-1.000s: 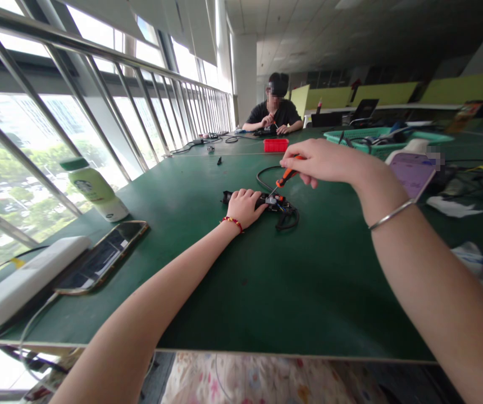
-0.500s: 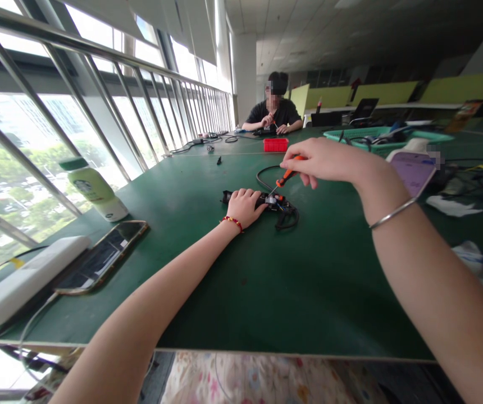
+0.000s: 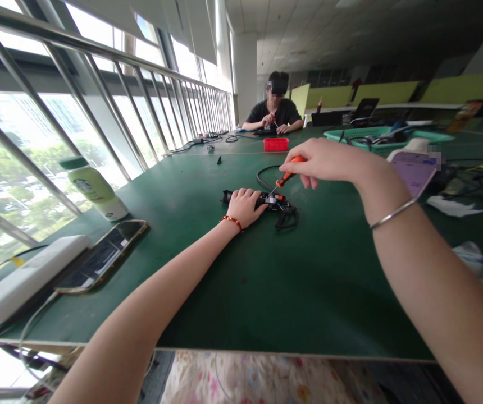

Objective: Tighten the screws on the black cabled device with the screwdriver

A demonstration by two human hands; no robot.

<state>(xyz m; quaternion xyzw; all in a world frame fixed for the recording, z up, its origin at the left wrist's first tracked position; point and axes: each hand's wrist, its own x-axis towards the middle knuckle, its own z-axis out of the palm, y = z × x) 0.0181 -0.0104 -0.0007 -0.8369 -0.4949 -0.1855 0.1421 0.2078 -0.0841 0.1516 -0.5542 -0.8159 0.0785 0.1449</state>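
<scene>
A black device (image 3: 227, 196) with exposed wires and small parts at its right end lies on the green table (image 3: 208, 280). My left hand (image 3: 245, 207) is wrapped over its body and holds it down. In my right hand (image 3: 304, 163) is an orange and black screwdriver (image 3: 286, 178), gripped by the handle and slanting down to the left. Its tip meets the device's open end, though the exact contact point is too small to tell. A black cable loops behind and to the right of the device.
On the left are a green-capped bottle (image 3: 94, 188), a phone (image 3: 102, 258) and a white power strip (image 3: 26, 280). A red box (image 3: 276, 145) stands ahead, near a person (image 3: 273, 106) working across the table. At the right are a teal basket (image 3: 351, 134) and another phone (image 3: 414, 171).
</scene>
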